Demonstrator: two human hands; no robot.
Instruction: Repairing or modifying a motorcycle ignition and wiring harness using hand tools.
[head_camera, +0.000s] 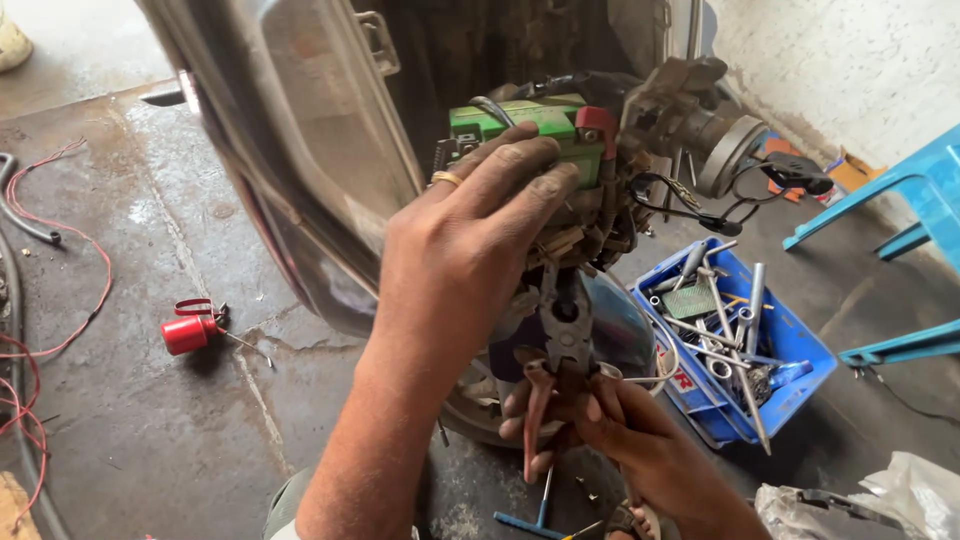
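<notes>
My left hand (470, 250), with a ring on one finger, reaches up and presses its fingers on a green battery (520, 125) with a red terminal cap, set in the open front of a scooter (300, 130). A tangle of wires and connectors (590, 230) hangs just under the battery. My right hand (610, 420) is lower down, shut on the reddish handles of pliers (560, 340), whose jaws point up into the wiring. The left hand hides part of the battery and the wires.
A blue crate (790, 345) full of spanners and tools stands on the floor at right, beside a blue plastic chair (910, 200). A red oil can (188, 333) and loose red wires (60, 260) lie on the wet concrete at left. A blue T-handle tool (535, 520) lies below.
</notes>
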